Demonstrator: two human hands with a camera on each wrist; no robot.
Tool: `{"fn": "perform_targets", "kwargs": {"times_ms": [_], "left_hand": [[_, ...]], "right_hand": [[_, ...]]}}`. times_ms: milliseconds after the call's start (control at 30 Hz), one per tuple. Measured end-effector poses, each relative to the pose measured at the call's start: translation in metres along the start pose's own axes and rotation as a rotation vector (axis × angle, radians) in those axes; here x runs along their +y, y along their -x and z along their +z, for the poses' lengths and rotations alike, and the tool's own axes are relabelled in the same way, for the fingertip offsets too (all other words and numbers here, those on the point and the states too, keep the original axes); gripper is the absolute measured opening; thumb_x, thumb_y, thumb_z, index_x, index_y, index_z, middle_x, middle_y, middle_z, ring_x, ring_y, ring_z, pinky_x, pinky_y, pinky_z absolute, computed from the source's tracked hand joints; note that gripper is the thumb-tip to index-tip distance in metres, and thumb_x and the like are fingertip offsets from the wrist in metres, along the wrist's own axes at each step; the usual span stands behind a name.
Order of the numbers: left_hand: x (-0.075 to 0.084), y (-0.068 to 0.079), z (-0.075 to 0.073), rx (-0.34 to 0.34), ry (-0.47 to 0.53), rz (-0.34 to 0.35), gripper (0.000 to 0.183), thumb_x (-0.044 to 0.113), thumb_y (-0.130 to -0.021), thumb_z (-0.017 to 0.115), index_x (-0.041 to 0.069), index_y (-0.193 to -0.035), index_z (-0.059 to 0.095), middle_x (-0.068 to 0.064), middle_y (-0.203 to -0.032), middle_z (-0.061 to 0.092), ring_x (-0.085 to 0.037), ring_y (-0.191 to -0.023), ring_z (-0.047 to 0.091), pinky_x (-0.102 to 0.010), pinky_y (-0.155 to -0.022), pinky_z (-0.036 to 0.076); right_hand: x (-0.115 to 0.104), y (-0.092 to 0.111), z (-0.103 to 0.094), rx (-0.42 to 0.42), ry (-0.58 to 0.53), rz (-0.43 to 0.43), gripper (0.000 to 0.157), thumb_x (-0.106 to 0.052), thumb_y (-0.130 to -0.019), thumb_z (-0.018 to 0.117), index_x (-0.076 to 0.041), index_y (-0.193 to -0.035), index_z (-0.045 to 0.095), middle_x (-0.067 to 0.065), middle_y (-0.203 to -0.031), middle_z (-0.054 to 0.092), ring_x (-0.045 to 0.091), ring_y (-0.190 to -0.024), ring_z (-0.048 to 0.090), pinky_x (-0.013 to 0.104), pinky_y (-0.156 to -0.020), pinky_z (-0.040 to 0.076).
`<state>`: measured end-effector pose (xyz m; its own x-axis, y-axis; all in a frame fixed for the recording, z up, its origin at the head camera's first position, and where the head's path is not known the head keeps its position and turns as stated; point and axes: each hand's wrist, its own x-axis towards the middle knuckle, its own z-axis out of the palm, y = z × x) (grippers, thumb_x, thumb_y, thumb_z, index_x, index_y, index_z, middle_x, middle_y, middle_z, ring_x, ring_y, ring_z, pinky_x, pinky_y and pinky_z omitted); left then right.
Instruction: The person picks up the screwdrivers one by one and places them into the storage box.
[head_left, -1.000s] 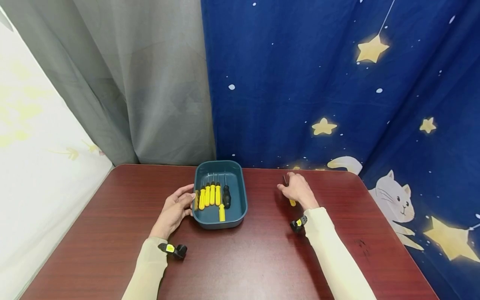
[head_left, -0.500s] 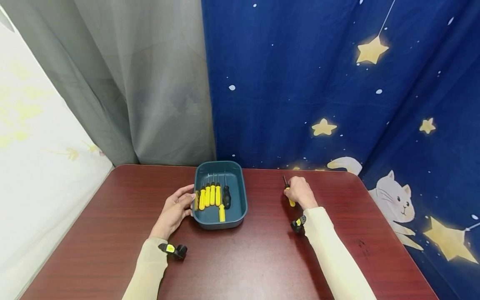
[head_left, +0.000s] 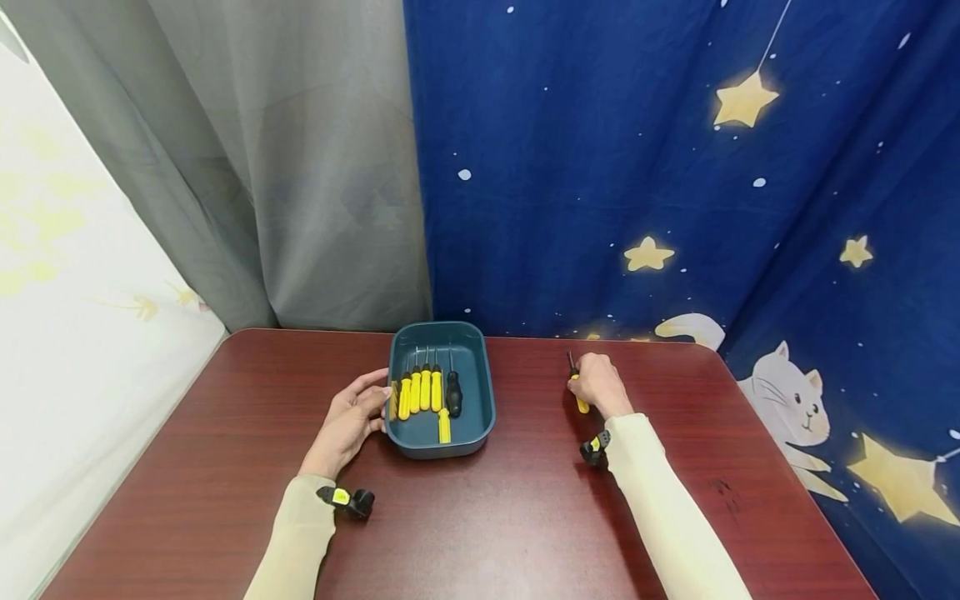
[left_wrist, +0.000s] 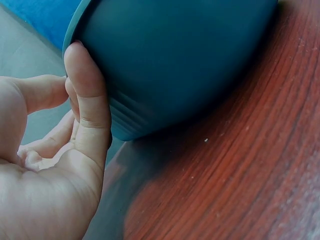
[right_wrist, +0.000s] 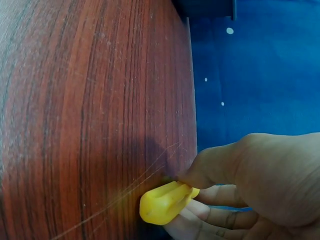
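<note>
In the head view my left hand (head_left: 347, 425) holds the left side of a dark teal plastic tray (head_left: 480, 442), thumb at its rim. The left wrist view shows fingers against the outer wall of the tray (left_wrist: 175, 60). Several yellow-handled screwdrivers (head_left: 425, 390) lie side by side in it, shafts pointing away, beside a black-handled screwdriver (head_left: 453, 396). A further yellow handle (head_left: 444, 427) lies nearer the front. To the right, my right hand (head_left: 602, 385) pinches a yellow-handled screwdriver (head_left: 582, 406) low over the table; its dark shaft points away. The right wrist view shows its handle end (right_wrist: 162, 205).
A reddish-brown wooden table (head_left: 480, 533) carries the tray near its far edge. Behind hang a grey curtain (head_left: 337, 167) and a blue curtain with stars (head_left: 562, 167). White fabric (head_left: 75, 333) hangs at the left. A wrist camera sits on each sleeve.
One second ago my right hand's fingers were spread over the screwdriver; they have since closed on its handle, the hand drawn slightly back. My left hand and the tray stay put.
</note>
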<state>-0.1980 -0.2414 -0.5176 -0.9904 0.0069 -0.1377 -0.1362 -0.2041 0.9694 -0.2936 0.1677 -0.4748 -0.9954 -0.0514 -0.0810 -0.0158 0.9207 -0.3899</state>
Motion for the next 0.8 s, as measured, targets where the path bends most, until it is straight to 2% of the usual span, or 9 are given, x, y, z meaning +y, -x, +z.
{"fn": "perform_targets", "kwargs": {"times_ms": [400, 633, 800], "left_hand": [[-0.0002, -0.0009, -0.0002, -0.003, 0.011, -0.006, 0.057, 0.019, -0.103, 0.064, 0.009, -0.154, 0.04, -0.005, -0.107, 0.067, -0.01, -0.072, 0.057, -0.023, -0.058, 0.054], [-0.0002, -0.0007, -0.0007, -0.005, 0.007, -0.004, 0.057, 0.02, -0.103, 0.064, 0.009, -0.154, 0.04, -0.004, -0.107, 0.068, -0.01, -0.072, 0.057, -0.023, -0.058, 0.054], [0.0005, -0.0011, -0.0005, -0.005, 0.004, -0.004, 0.057, 0.02, -0.103, 0.064, 0.009, -0.154, 0.04, -0.004, -0.107, 0.068, -0.01, -0.073, 0.057, -0.023, -0.058, 0.055]], "right_hand": [[0.0008, -0.001, 0.0009, 0.027, -0.027, -0.026, 0.009, -0.012, -0.087, 0.07, -0.003, -0.086, 0.072, 0.006, -0.067, 0.063, 0.021, -0.062, 0.06, 0.028, -0.056, 0.048], [0.0, 0.0002, -0.0002, 0.064, -0.103, -0.015, 0.03, -0.015, -0.086, 0.072, 0.003, -0.111, 0.069, 0.013, -0.089, 0.071, 0.024, -0.076, 0.065, 0.036, -0.072, 0.056], [-0.0048, 0.0012, -0.0006, 0.09, -0.16, -0.02, 0.034, -0.016, -0.087, 0.072, 0.003, -0.116, 0.066, 0.015, -0.093, 0.073, 0.025, -0.08, 0.066, 0.039, -0.076, 0.056]]}}
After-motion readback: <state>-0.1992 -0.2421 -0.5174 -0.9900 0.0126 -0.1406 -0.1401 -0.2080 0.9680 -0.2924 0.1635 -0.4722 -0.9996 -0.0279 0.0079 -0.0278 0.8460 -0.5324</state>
